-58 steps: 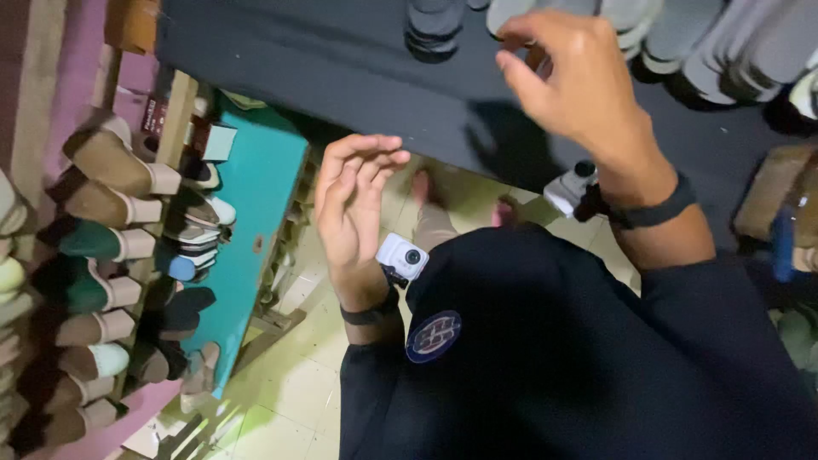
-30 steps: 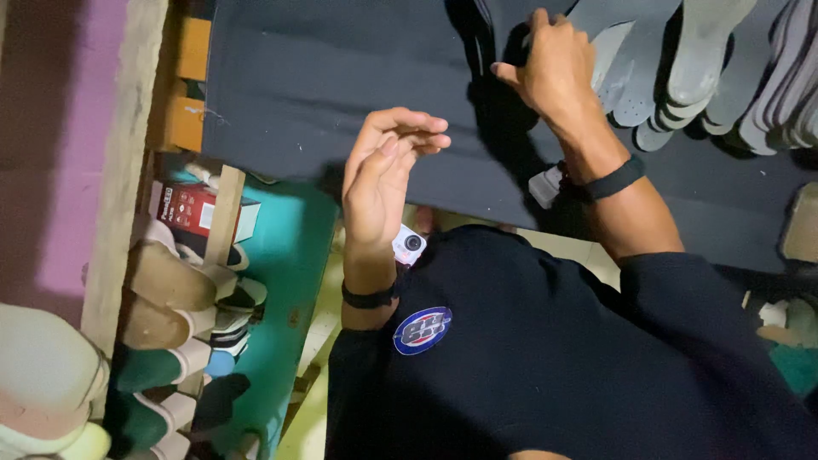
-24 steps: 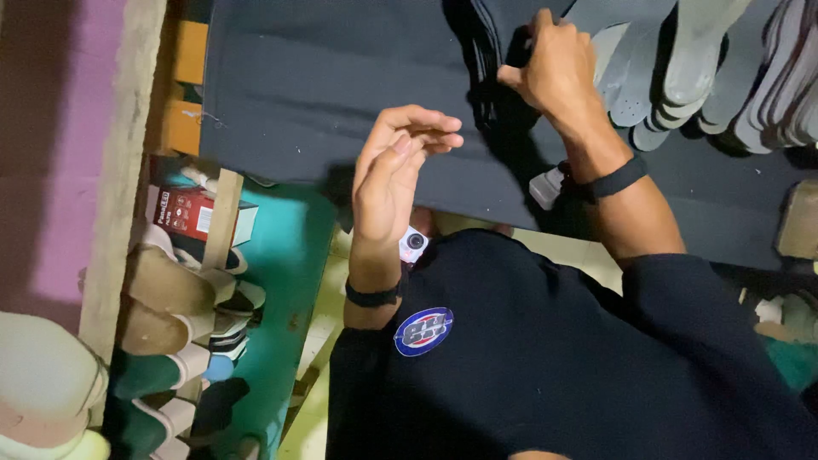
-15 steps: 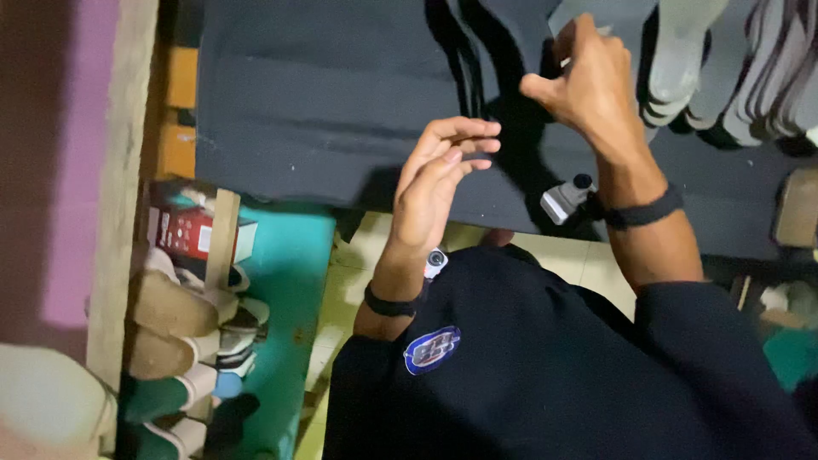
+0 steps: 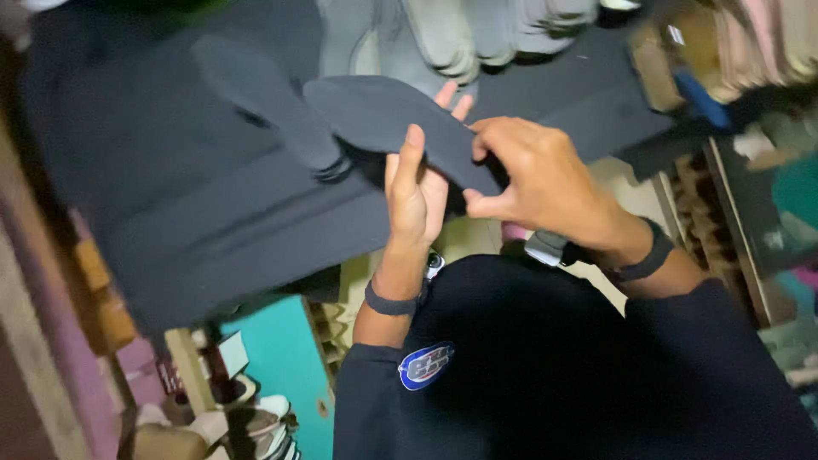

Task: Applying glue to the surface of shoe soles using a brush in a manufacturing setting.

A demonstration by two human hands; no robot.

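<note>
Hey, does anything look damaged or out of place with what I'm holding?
Nothing stands out. Both hands, left and right, hold a dark insole; it looks whole, though the picture is blurred.

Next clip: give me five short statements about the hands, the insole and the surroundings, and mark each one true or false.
1. Both hands hold the dark insole. True: the left hand supports it and the right hand pinches its end.
2. The insole is white. False: it is dark grey or black.
3. Each wrist wears a dark band. True: the left band and the right band both show.
4. A dark sheet lies behind the hands. True.
5. The stacked soles at the top are bright red. False: they look grey.
</note>
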